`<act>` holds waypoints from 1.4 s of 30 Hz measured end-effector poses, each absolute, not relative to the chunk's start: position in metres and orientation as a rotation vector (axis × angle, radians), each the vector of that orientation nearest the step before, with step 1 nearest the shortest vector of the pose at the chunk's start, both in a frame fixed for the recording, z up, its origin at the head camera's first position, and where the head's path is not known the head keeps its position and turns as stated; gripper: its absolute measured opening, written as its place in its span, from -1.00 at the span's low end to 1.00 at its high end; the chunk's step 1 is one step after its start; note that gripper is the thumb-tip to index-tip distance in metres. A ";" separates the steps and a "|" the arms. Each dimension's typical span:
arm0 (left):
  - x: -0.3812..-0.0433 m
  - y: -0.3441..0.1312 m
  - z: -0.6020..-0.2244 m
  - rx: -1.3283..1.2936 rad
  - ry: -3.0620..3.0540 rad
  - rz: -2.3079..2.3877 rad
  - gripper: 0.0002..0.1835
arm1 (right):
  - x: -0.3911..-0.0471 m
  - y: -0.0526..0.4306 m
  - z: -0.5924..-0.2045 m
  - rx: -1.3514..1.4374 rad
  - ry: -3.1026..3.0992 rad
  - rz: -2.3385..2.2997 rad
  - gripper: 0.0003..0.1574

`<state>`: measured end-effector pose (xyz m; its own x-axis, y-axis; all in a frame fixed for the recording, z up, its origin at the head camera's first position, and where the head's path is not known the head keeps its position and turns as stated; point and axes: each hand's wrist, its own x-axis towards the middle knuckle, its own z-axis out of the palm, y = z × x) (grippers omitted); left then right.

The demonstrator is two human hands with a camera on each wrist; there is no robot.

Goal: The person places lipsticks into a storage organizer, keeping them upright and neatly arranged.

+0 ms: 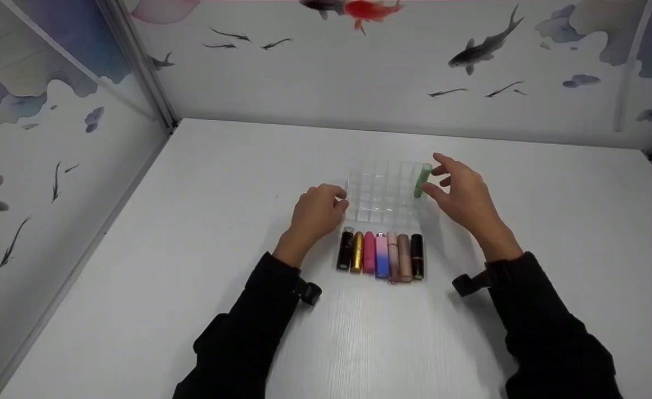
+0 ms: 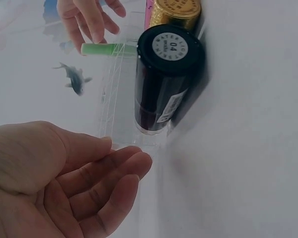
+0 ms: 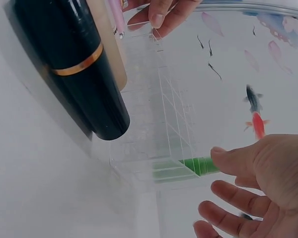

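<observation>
A clear plastic lipstick organizer with many compartments stands mid-table. My left hand is at its left side, thumb and fingertips pinching its edge in the left wrist view. A light green lipstick tube stands in a compartment at the far right corner. My right hand is beside it; the thumb touches the tube's upper end in the right wrist view, and the other fingers are spread apart. Along the organizer's near side lie several lipsticks, among them a black tube, a gold one and a black one with a gold band.
Between the black tubes lie a pink tube, a pink-and-blue one and brownish ones, close together. The white table meets a patterned wall panel behind and another panel at left.
</observation>
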<state>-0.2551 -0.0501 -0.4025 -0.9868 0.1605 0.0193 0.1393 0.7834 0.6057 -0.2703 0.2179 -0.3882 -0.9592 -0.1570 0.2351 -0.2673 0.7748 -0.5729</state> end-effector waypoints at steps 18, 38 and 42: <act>-0.255 -0.049 -0.403 0.230 2.935 0.986 -0.72 | -0.271 0.218 -0.385 0.194 -3.152 0.976 -0.36; -0.254 -0.049 -0.403 0.219 2.923 1.001 -0.73 | -0.274 0.220 -0.385 0.119 -3.210 1.174 -0.53; -0.255 -0.049 -0.403 0.215 2.923 0.997 -0.73 | -0.273 0.219 -0.386 0.091 -3.193 1.206 -0.52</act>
